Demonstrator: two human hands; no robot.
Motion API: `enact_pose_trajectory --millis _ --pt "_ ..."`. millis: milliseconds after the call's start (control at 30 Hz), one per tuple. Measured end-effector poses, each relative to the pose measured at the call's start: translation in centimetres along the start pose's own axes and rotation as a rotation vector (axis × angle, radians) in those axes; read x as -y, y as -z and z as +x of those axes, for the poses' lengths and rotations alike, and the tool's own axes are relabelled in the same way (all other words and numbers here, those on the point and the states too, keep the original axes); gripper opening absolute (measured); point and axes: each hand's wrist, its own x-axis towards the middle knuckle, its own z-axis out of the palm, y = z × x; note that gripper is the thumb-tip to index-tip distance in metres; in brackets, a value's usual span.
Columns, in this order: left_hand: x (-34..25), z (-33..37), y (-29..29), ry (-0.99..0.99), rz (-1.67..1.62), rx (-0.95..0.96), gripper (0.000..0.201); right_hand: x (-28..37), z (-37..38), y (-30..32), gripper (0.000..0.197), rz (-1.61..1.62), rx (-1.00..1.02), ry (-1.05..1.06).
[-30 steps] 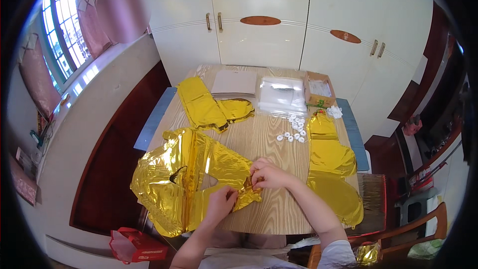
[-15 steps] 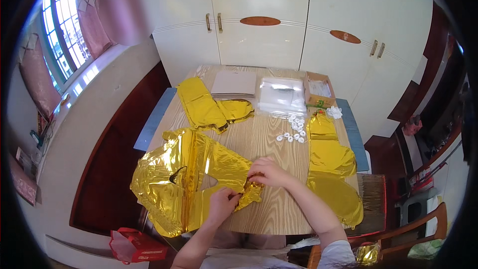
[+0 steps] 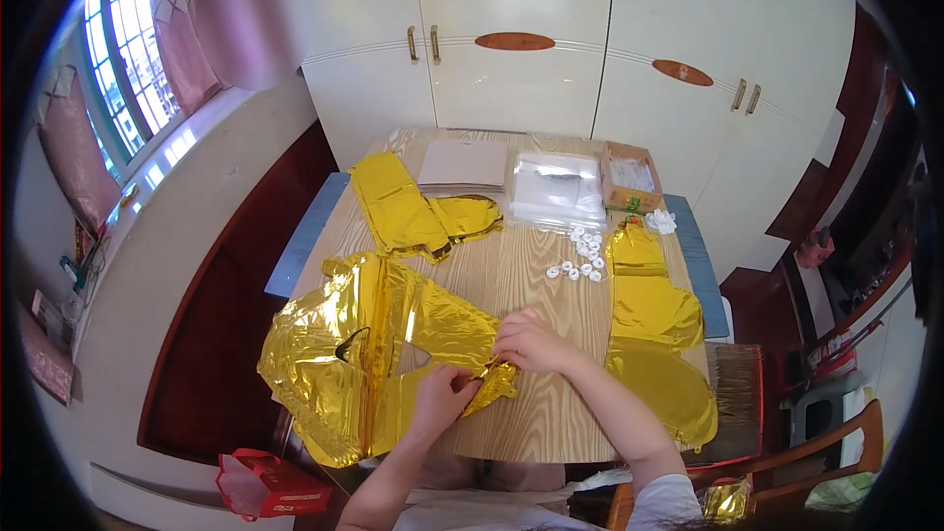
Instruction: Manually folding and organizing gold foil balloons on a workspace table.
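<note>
We see both hands at the near edge of the wooden table [image 3: 511, 285]. The left hand [image 3: 441, 395] is closed, pinching the lower edge of a large gold foil balloon [image 3: 364, 354] that lies flat on the table's left-near part and hangs over its edge. The right hand [image 3: 531, 342] is closed too, fingertips pinching the same balloon's right tip, just beside the left hand. Further back lie a second gold foil balloon [image 3: 418, 208], a stack of clear plastic bags [image 3: 557, 189], a small cardboard box [image 3: 631, 175] and scattered small white rings [image 3: 580, 258]. More gold foil balloons [image 3: 654, 334] lie along the table's right side.
</note>
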Motion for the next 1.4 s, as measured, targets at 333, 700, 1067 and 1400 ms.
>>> enact_pose_trajectory --millis 333,700,1067,1400 --pt "1.0 -0.1 0.0 0.144 -0.087 0.026 0.013 -0.3 -0.2 0.6 0.006 0.128 -0.044 -0.008" --pt "1.3 0.3 2.5 -0.187 0.176 -0.317 0.006 -0.9 -0.6 1.1 0.003 0.176 0.135 -0.065" --pt "10.3 -0.1 16.2 0.277 0.747 -0.499 0.019 -1.0 -0.7 0.5 0.005 0.192 0.105 -0.164" --pt "6.2 -1.3 15.7 -0.037 0.912 -0.704 0.053 -0.6 0.0 -0.3 0.005 0.110 0.033 -0.064"
